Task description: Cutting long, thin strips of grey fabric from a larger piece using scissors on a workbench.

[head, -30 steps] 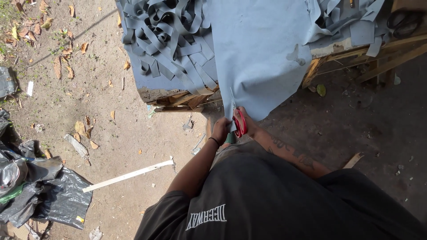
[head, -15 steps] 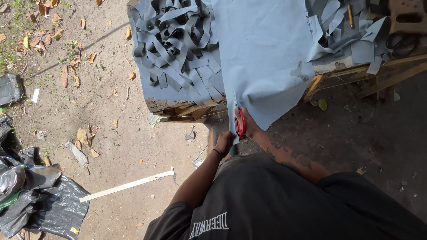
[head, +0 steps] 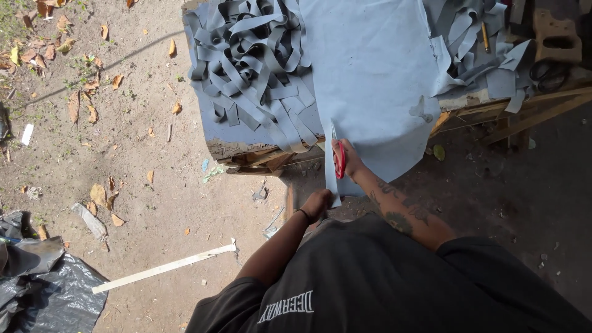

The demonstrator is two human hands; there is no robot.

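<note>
Right hand (head: pixel 350 161) grips red scissors (head: pixel 338 159) in grey sheet (head: pixel 370 80); left hand (head: pixel 317 203) pinches strip (head: pixel 331 176).

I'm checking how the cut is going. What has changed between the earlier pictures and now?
The right hand has pushed the red-handled scissors further up the blue-grey sheet. The left hand now pulls down the freed strip. The strip pile and white stick stayed put.

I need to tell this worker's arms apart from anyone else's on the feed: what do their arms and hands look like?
Both forearms are bare below short black T-shirt sleeves. The left hand has no glove, with a thin dark band around its wrist. The right hand is also gloveless, and dark tattoo patterns run along the right forearm. No rings can be made out.
</note>
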